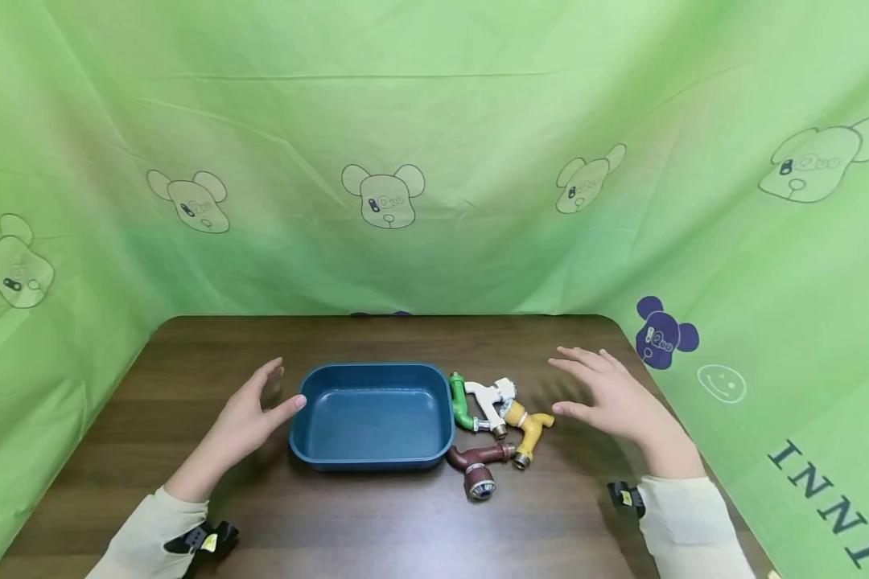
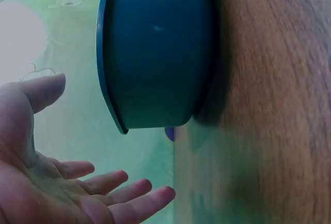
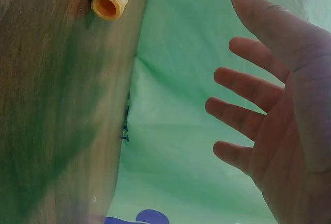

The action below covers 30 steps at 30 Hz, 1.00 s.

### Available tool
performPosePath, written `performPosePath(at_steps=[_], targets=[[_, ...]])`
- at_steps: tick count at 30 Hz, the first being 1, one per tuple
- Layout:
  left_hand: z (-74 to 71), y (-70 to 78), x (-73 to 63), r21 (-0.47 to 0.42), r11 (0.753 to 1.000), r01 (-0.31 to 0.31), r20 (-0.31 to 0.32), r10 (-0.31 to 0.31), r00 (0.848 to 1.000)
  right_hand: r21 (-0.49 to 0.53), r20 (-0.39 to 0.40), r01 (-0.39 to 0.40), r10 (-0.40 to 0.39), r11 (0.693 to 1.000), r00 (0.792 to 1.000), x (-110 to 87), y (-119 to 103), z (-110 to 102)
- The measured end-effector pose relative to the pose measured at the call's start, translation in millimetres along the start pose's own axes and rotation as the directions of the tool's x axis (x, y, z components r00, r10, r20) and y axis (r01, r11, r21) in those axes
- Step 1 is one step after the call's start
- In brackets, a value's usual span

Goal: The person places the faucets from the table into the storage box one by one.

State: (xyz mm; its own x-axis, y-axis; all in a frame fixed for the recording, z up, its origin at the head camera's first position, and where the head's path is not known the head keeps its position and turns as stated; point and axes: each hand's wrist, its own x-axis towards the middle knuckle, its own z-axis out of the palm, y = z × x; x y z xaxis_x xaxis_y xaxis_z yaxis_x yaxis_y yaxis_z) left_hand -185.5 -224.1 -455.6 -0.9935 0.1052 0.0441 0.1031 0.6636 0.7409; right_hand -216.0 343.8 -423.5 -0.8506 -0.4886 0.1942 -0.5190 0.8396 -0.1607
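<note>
Just left of the loosely spread, empty fingers of your right hand (image 1: 611, 396) lies a branched yellow tap with metal threads (image 1: 532, 432), its spout pointing toward them; your left hand (image 1: 249, 414), likewise spread and empty, is farther off, across the rectangular blue basin (image 1: 376, 422).

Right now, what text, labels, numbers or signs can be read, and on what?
"INNI": green curtain, right side, head view; may run past the frame.
Smiley face, a sign without words: same curtain.
Mouse heads, also there: lettering too small to read surely.
Dark letters, right wrist view: too foreshortened to read.
Yellow wrist tags: nothing legible.
Blue tub, taps: nothing legible.
</note>
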Motion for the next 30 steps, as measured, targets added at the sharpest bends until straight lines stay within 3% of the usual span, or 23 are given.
performPosePath(at_steps=[7, 15, 30], targets=[[2.3, 0.2, 0.9, -0.031, 0.999, 0.043, 0.034, -0.042, 0.999, -0.004, 0.015, 0.022, -0.022, 1.0, 1.0, 3.9, 0, 1], [6.9, 0.8, 1.8, -0.098, 0.989, 0.107, 0.074, -0.1, 0.992, -0.006, 0.057, -0.024, 0.024, 1.0, 0.998, 4.4, -2, 1], [16.2, 0.5, 1.7, -0.201, 0.97, 0.139, 0.111, -0.119, 0.987, 0.009, 0.102, -0.025, 0.024, 1.0, 0.995, 1.2, -4, 8]])
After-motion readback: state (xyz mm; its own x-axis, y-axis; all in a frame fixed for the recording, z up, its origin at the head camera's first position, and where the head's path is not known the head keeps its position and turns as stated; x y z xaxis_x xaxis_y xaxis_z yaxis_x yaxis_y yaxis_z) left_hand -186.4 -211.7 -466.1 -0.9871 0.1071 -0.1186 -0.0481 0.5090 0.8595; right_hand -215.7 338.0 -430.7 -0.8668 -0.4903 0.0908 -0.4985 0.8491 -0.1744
